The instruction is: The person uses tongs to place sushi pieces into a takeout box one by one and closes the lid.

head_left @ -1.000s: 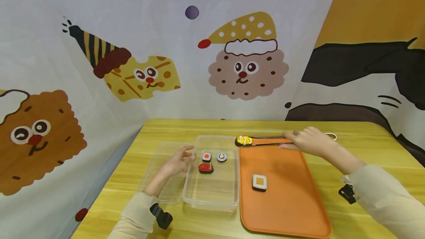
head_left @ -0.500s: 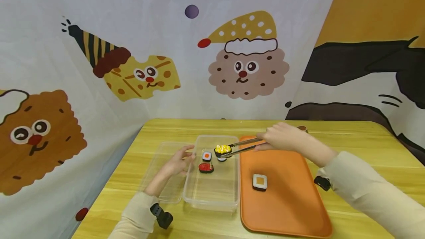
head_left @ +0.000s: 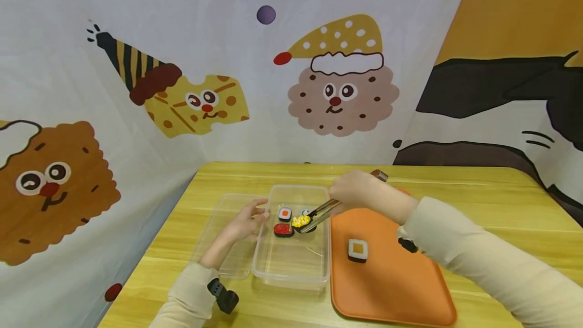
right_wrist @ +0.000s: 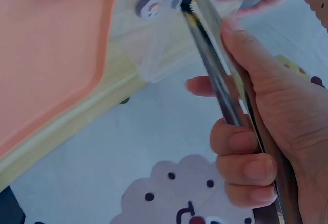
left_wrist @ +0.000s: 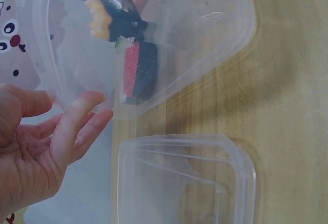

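My right hand grips a pair of metal tongs, fingers wrapped round both arms in the right wrist view. Between the tong tips is a yellow-topped toy sushi, low inside the clear plastic container. Just left of it lies a red-topped sushi; behind are an orange-centred roll and a round roll, partly hidden by the tongs in the head view. My left hand rests its loosely extended fingers at the container's left wall.
An orange tray stands right of the container, bearing one square sushi roll. A clear lid lies on the wooden table under my left hand. A printed cloth hangs behind the table.
My right hand has moved left and forward-down with the tongs, carrying the yellow-topped sushi from the tray's far left corner into the container beside the red one. My left hand has stayed put.
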Tool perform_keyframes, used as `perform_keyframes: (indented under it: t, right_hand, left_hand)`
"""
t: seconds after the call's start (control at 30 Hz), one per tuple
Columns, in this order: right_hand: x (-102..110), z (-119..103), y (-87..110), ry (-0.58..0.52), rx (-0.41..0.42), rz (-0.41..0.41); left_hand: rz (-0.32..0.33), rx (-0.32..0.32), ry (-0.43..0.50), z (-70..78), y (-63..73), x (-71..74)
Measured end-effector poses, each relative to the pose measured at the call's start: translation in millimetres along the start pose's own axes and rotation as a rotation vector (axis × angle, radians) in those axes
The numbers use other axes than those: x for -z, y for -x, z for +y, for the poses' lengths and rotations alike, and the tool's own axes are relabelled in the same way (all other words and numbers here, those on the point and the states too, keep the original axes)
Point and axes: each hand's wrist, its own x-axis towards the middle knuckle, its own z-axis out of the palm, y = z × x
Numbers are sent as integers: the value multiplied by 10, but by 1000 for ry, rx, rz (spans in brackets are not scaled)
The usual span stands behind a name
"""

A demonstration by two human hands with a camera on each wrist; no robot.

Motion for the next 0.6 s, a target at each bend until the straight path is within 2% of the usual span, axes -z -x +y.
perform_keyframes:
  t: [0.17,0.4,0.6]
  right_hand:
    - [27,-58,-54,37,-16,-30]
    - [36,-83,-94,-52,-51,-111]
    - [47,-79,-91,-16,-45,-93]
  left_hand:
    - [1,1,2,-8,3,3]
    - [-3,14,16,-1,4,1]
    - [3,13,-1,4,-6,-1]
